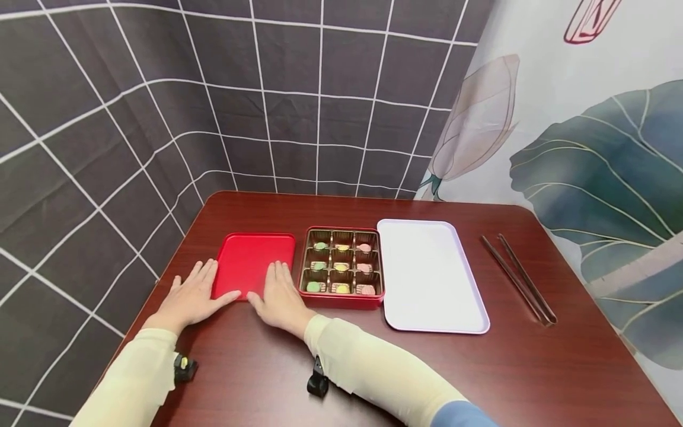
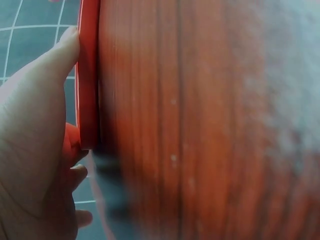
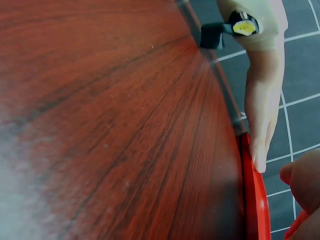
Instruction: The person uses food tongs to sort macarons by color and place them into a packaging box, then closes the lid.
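Note:
A flat red square lid [image 1: 255, 255] lies on the left of the table. My left hand [image 1: 190, 300] is at its left front corner, fingers straight along the left side and the thumb touching the front edge. In the left wrist view that thumb meets the rim of the red lid [image 2: 89, 75]. My right hand [image 1: 281, 301] lies over the lid's right front part, its fingers straight and pointing away from me. Just right of it stands a red box [image 1: 341, 301] with a gold divided tray, where small green, yellow and pink pieces sit in the compartments.
A white tray [image 1: 431, 276] stands beside the box on its right. Metal tongs [image 1: 520, 279] lie further right on the dark red wooden table [image 1: 341, 362]. Behind the table hangs a dark grid-patterned curtain [image 1: 290, 112], with a floral one at the right.

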Available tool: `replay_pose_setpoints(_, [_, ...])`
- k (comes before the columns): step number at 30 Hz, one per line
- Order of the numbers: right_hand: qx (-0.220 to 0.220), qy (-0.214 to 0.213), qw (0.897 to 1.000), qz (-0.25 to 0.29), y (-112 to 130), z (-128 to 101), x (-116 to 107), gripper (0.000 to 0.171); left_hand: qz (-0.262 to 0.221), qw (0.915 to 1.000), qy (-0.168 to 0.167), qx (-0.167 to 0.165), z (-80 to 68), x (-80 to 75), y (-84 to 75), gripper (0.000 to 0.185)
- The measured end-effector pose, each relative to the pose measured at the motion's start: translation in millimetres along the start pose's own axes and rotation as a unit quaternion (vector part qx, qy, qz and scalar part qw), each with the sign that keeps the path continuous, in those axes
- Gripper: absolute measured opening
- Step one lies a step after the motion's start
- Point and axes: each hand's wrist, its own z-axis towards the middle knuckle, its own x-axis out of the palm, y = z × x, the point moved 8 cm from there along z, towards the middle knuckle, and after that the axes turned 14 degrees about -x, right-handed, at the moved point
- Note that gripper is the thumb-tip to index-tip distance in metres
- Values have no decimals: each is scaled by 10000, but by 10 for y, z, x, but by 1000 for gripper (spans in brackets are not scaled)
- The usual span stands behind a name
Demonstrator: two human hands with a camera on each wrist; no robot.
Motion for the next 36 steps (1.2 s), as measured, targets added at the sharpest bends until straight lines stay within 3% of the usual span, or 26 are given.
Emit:
replay_pose_setpoints(10, [779,-16,9966,258,-113,80,103,76,6,9999,-73,-151,-96,-42,119,113])
replay_pose_setpoints(21, [1011,57,9948,78,-159,109,139,71,-46,9994,47,-330,-185,-57,271,113])
replay_pose_setpoints(29, [899,30,9953,-351,-151,125,149,65,-313,9992,23,-249,-154,-65,241,114])
replay_pose_setpoints(36, [874,8,9955,-368,-146,128,146,64,-337,9990,-26,-304,-127,-54,239,111])
